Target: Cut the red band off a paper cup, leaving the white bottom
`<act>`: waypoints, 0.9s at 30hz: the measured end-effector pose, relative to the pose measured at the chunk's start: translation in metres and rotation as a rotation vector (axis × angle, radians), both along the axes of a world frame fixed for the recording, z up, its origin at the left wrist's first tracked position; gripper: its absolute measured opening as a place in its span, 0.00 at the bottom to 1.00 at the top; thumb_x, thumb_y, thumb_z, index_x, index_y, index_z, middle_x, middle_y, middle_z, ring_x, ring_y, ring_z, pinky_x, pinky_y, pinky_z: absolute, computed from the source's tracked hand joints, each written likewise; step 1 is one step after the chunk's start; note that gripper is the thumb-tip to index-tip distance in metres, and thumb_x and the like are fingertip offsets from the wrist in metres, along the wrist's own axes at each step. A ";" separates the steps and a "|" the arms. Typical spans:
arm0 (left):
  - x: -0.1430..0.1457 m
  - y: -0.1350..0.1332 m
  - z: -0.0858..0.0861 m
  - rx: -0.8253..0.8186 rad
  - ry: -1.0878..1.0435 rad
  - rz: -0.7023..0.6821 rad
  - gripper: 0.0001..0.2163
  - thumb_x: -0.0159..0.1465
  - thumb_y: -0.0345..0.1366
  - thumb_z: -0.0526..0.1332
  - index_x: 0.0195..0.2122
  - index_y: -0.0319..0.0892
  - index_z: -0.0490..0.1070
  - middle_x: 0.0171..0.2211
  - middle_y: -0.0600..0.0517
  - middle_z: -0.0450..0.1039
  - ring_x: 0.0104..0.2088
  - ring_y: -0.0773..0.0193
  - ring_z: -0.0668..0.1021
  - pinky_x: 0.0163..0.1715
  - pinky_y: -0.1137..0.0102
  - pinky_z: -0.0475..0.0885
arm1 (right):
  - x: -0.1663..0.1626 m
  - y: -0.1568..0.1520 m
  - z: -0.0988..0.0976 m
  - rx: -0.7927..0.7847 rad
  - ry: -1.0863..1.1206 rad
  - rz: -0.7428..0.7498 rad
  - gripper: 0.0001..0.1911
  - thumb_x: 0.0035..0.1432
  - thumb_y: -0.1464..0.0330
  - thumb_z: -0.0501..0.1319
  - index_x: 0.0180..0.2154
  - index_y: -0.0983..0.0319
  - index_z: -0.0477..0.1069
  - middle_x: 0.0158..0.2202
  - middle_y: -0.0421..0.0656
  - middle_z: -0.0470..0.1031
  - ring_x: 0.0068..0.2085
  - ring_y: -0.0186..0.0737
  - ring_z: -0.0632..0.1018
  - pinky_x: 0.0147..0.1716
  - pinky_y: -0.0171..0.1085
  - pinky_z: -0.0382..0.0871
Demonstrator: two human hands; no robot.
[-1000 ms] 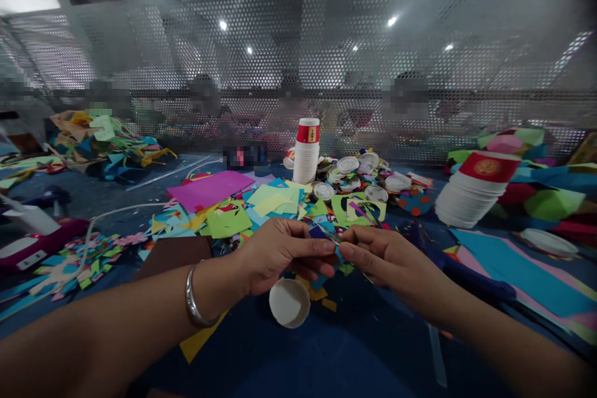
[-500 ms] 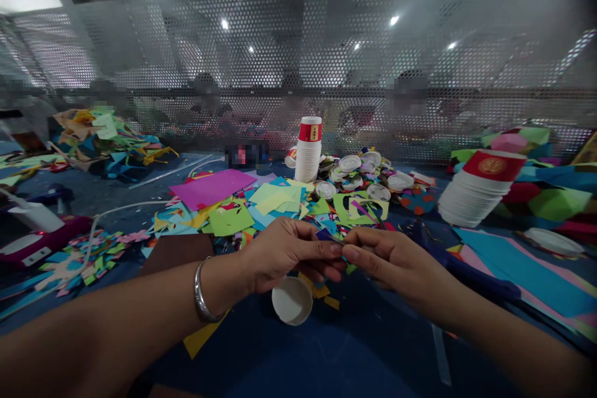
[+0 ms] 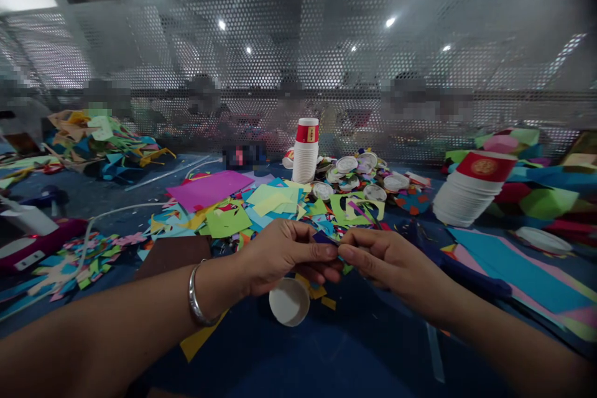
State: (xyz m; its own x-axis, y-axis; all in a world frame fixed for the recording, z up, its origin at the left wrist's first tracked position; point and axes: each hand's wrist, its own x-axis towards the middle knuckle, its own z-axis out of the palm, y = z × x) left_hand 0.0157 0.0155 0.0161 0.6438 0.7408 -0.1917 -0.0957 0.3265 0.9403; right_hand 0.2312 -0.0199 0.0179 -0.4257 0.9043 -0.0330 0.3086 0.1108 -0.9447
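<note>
My left hand (image 3: 284,255) and my right hand (image 3: 385,258) meet fingertip to fingertip above the dark blue table. Both pinch a small dark purple paper scrap (image 3: 323,237) between thumb and fingers. A silver bangle (image 3: 194,298) circles my left wrist. Just below my left hand a white paper cup (image 3: 289,301) lies on its side, its mouth facing me. Small yellow scraps (image 3: 321,295) lie beside it.
Coloured paper sheets and cuttings (image 3: 261,205) cover the table beyond my hands, with a magenta sheet (image 3: 209,189). A cup stack (image 3: 306,150) stands at the back, another (image 3: 471,189) leans at right. Round lids (image 3: 359,174) are piled nearby. A glue gun (image 3: 32,239) sits at left. A perforated metal screen (image 3: 298,62) closes the back.
Both hands keep pinching the scrap with only slight finger shifts. The view has wobbled a little.
</note>
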 end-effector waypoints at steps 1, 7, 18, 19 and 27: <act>0.000 0.000 0.000 -0.002 -0.002 0.012 0.15 0.53 0.39 0.77 0.31 0.36 0.75 0.30 0.49 0.82 0.28 0.66 0.83 0.27 0.76 0.73 | 0.000 0.000 0.000 0.004 0.002 -0.010 0.24 0.64 0.45 0.60 0.33 0.58 0.67 0.21 0.30 0.49 0.21 0.30 0.49 0.19 0.33 0.42; 0.003 -0.004 0.003 0.073 -0.013 0.086 0.14 0.56 0.38 0.73 0.35 0.40 0.70 0.32 0.50 0.82 0.29 0.63 0.84 0.27 0.73 0.74 | -0.002 0.002 0.002 0.044 0.009 -0.122 0.24 0.62 0.45 0.62 0.31 0.59 0.66 0.22 0.30 0.49 0.22 0.30 0.49 0.19 0.33 0.42; 0.002 0.000 0.005 0.183 -0.057 0.188 0.14 0.51 0.39 0.77 0.27 0.37 0.76 0.26 0.53 0.76 0.28 0.70 0.76 0.33 0.72 0.69 | -0.004 0.001 0.004 0.098 -0.032 -0.115 0.23 0.64 0.46 0.61 0.32 0.59 0.65 0.23 0.31 0.50 0.23 0.30 0.52 0.19 0.33 0.43; 0.003 -0.001 0.005 0.173 -0.060 0.187 0.13 0.51 0.39 0.77 0.28 0.37 0.78 0.27 0.52 0.77 0.29 0.70 0.76 0.34 0.72 0.70 | -0.004 0.000 0.005 0.086 -0.016 -0.127 0.23 0.64 0.46 0.61 0.32 0.59 0.65 0.23 0.31 0.50 0.23 0.30 0.52 0.19 0.33 0.43; 0.002 0.002 -0.003 0.189 -0.045 0.250 0.13 0.50 0.40 0.78 0.31 0.38 0.82 0.28 0.51 0.79 0.29 0.69 0.76 0.36 0.71 0.70 | -0.005 0.000 0.005 0.078 0.022 -0.149 0.24 0.62 0.45 0.62 0.32 0.60 0.66 0.23 0.31 0.51 0.22 0.29 0.52 0.19 0.32 0.42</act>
